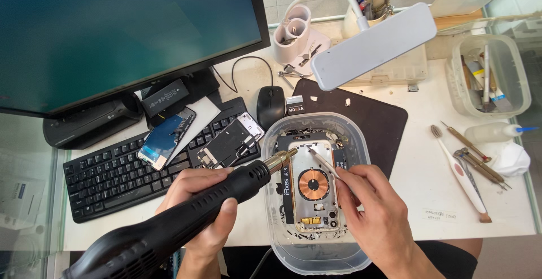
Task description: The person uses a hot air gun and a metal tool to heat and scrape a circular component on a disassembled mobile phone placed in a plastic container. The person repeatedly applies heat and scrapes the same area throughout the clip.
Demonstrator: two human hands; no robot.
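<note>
Nearest me is the black heat gun (169,228), its body running from the lower left corner up to a brass nozzle that ends over the top left of the opened phone (315,186). My left hand (206,203) holds it, fingers (226,222) clamped around the barrel. My right hand (375,208) sits just right of the phone, its fingers pinched together on a thin white tool (323,162) whose tip touches the phone's upper half, close to the nozzle.

I see the phone lying flat with its inside facing up, a round copper coil (314,184) at its middle. It rests in a clear plastic tub (316,256) near the front edge of the white surface (418,171), and the tub partly overlaps a dark mat (384,121).

Left of the tub sits a black keyboard (107,177) with two loose phone screens (228,140) lying on it. A monitor (113,25) stands behind. A mouse (270,105) lies beyond the tub, a white lamp (375,44) hangs above, and a toothbrush (460,171) lies to the right.
</note>
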